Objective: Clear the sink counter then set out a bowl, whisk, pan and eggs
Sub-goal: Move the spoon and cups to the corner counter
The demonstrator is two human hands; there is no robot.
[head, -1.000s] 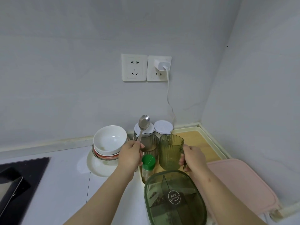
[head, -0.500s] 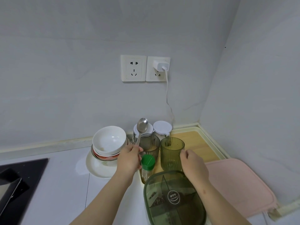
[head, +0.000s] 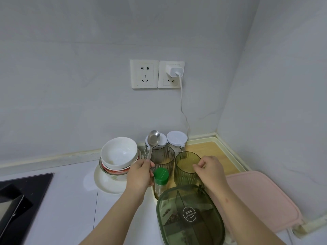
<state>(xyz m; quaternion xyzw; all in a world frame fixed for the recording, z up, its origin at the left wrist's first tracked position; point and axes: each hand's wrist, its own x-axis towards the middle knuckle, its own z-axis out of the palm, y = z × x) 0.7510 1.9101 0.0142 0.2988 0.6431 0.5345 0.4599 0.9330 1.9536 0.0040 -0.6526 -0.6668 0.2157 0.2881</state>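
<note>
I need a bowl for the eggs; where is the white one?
Head view, left of centre: the white bowl tops a dish stack near the wall, just left of the left hand.

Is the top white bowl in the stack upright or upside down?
Upright: the white bowl shows its open inside facing up, and it rests on the stacked dishes beneath.

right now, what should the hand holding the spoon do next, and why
Probably lower the spoon into the dark ribbed cup beside it. The left hand grips the spoon's handle, bowl end up, right next to that cup, which stands upright with its top open. The right hand hangs by the other green cup's rim; whether it touches the rim is unclear.
</note>
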